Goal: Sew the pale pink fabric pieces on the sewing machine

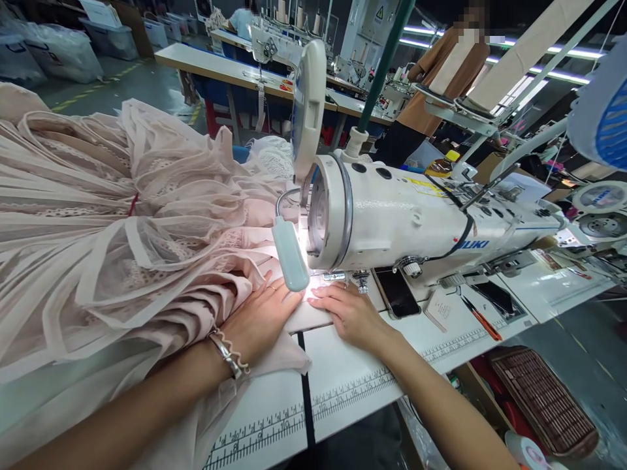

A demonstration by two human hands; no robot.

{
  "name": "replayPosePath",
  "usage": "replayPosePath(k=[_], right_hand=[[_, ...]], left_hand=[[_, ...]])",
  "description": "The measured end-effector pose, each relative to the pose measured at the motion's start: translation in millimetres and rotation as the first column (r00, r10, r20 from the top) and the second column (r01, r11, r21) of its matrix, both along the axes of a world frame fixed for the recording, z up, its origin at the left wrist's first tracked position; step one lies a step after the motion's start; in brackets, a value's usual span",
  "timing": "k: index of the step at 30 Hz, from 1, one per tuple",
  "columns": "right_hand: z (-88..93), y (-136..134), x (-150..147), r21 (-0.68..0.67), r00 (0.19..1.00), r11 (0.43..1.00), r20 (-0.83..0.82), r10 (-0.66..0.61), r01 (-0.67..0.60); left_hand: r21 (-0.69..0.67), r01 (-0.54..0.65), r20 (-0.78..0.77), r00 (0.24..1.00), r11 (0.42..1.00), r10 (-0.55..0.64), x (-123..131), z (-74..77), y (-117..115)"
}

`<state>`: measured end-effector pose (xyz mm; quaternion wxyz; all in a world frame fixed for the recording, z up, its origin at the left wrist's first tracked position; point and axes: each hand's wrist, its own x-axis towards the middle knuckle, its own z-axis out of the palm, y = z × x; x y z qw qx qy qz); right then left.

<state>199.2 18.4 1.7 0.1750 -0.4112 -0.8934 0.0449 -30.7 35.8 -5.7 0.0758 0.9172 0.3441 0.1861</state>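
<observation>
A white sewing machine [396, 215] stands over the table, with a pale lamp [290, 254] hanging at its needle end. Beneath that lamp my left hand [264, 310] lies flat on pale pink fabric [196, 228], fingers spread, a bracelet at its wrist. The fabric is piled in many folds to the left. My right hand [350, 312] rests beside it, right of the lamp, fingers stretched over the fabric near the presser area. The fingertips of both hands almost meet; the needle is hidden behind the lamp and glare.
Right of my right hand lie a phone [396, 292], a white pad [438, 309] and orange-handled snips [481, 318]. A ruler strip [350, 391] runs along the table's front edge. A person [435, 85] stands behind the machine. A brown woven seat [543, 398] is lower right.
</observation>
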Motion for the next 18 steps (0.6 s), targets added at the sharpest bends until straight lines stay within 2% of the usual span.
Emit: replayPosePath(k=[8, 12, 18], right_hand=[[12.3, -0.4, -10.5, -0.177, 0.979, 0.973, 0.164, -0.121, 0.150], [13.6, 0.8, -15.6, -0.198, 0.961, 0.959, 0.230, -0.155, 0.202], [13.7, 2.0, -20.4, -0.185, 0.939, 0.956, 0.302, -0.163, 0.226]], left_hand=[[0.010, -0.094, -0.060, 0.994, 0.996, 0.094, 7.6, -0.1, 3.9], [0.027, -0.123, -0.104, 0.987, 0.992, 0.125, 9.9, 0.6, 5.1], [0.071, -0.149, -0.052, 0.987, 0.986, 0.152, 11.3, 2.7, 3.7]])
